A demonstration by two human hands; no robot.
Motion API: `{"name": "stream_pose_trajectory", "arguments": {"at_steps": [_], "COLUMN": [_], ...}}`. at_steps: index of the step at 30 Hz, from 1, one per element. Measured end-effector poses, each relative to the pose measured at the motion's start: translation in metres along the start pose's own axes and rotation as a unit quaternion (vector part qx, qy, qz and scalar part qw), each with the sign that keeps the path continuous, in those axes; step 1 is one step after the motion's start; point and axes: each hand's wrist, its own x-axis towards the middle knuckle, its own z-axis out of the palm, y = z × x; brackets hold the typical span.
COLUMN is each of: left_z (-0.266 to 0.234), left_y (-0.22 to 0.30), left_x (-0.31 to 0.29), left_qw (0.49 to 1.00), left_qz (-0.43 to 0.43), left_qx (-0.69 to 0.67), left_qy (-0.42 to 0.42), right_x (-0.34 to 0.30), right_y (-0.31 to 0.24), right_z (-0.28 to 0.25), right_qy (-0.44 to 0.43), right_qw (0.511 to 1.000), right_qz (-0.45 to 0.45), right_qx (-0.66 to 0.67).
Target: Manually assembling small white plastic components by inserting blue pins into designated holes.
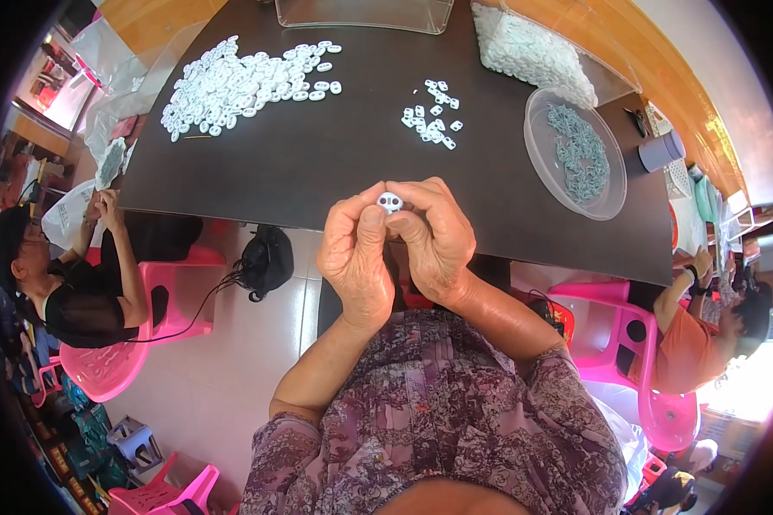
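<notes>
Between the thumbs and fingertips of both hands sits a small white plastic piece with two dark holes [390, 202], just over the table's near edge. My left hand [356, 249] pinches it from one side, my right hand [438, 236] from the other. At the far left of the dark table [352, 129] lies a heap of white oval two-hole pieces [240, 81]. Smaller white pieces [434, 116] are scattered right of the middle. A round clear tub [614, 193] on the right holds many small grey-green parts [580, 154].
A clear bag of white pieces [532, 56] lies at the back right, near a grey cup [661, 152]. A clear tray [365, 17] stands at the far edge. People sit on pink chairs [103, 369] at left and right. A black bag [266, 262] hangs left.
</notes>
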Motion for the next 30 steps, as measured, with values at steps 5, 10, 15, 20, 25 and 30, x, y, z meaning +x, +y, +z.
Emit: {"name": "stream_pose_trajectory", "arguments": {"at_steps": [5,10,15,20,25,30], "left_z": [0.0,-0.003,-0.005,-0.005,-0.001,0.002], "left_y": [-0.004,-0.009,-0.011,-0.014,-0.018,-0.016], "left_x": [-0.002,-0.004,-0.001,0.0,0.002,0.001], "left_qw": [0.999,0.995,0.98,0.974,0.97,0.972], "left_qz": [0.029,0.057,0.129,0.144,0.149,0.134], "left_qx": [0.033,0.08,0.153,0.173,0.191,0.192], "left_qy": [0.004,0.002,-0.008,-0.001,0.015,0.007], "right_x": [-0.002,-0.003,-0.006,-0.004,-0.001,0.002], "right_y": [0.004,0.006,0.006,0.009,0.012,0.013], "right_z": [0.005,0.006,0.007,0.009,0.006,0.002], "right_qy": [0.015,0.018,0.012,0.022,0.019,0.009], "right_qw": [0.999,0.998,0.998,0.995,0.993,0.993], "right_qz": [-0.038,-0.063,-0.056,-0.091,-0.107,-0.114], "right_qx": [-0.007,-0.019,-0.016,-0.031,-0.055,-0.041]}}
